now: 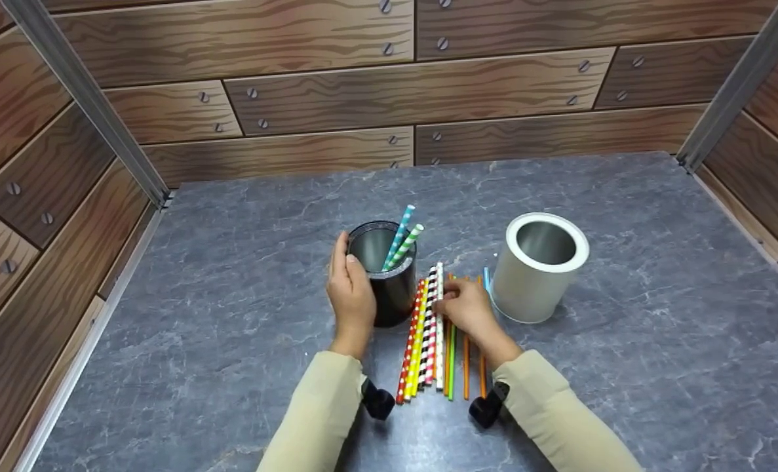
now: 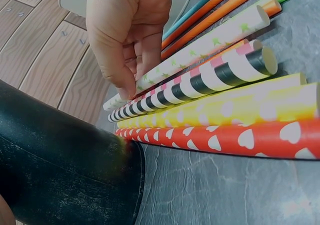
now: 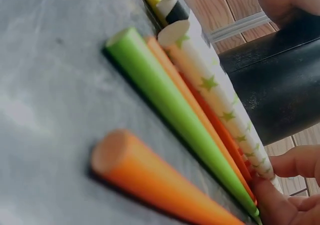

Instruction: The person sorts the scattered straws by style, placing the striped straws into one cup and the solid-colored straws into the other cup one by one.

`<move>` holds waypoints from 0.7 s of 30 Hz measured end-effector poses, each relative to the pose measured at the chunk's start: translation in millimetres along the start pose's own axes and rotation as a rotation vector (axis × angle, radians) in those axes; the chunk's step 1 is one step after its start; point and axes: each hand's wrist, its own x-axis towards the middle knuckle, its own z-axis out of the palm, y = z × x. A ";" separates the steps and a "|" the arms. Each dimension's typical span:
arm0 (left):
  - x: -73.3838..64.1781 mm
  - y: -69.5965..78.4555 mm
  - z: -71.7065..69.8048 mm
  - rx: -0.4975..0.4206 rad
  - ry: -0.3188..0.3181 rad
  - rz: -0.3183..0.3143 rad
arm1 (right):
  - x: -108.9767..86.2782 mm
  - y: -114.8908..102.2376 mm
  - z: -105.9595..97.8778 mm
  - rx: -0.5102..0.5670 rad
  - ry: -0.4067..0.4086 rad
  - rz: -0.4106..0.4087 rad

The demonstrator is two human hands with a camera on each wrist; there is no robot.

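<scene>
- Right hand: thumb and finger pinched the star straw toward its far end.
- Star straw lay left of that hand's palm, long axis running away from the person. Couldn't tell if it was off the desk.
- Left of it, roughly parallel: striped straw, yellow straw, red straw.
- Key relation: black cup stood upright just left of that row, so its axis was roughly square to the star straw's.
- Left hand: fingers fairly straight along the cup's left side, opposite the straws. Right was nearer the star straw, left nearer the cup.
- Blue straw leaned on the cup's right rim.
- White can stood right of the right hand.
</scene>
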 end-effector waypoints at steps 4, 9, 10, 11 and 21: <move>0.2 -0.8 0.3 0.010 0.000 -0.003 | 0.7 1.0 -2.1 0.051 -0.014 0.030; 0.4 0.6 0.3 0.024 -0.011 -0.009 | 0.5 2.3 -4.6 0.088 -0.029 0.061; 0.3 0.8 0.2 0.025 -0.012 -0.008 | 0.3 2.4 -5.1 0.102 -0.032 0.066; 0.3 0.9 0.1 0.025 -0.011 -0.008 | 0.5 2.6 -5.5 0.124 -0.036 0.072; 0.5 0.1 -0.5 0.019 -0.004 0.002 | 2.3 -2.1 -9.0 0.291 -0.018 0.071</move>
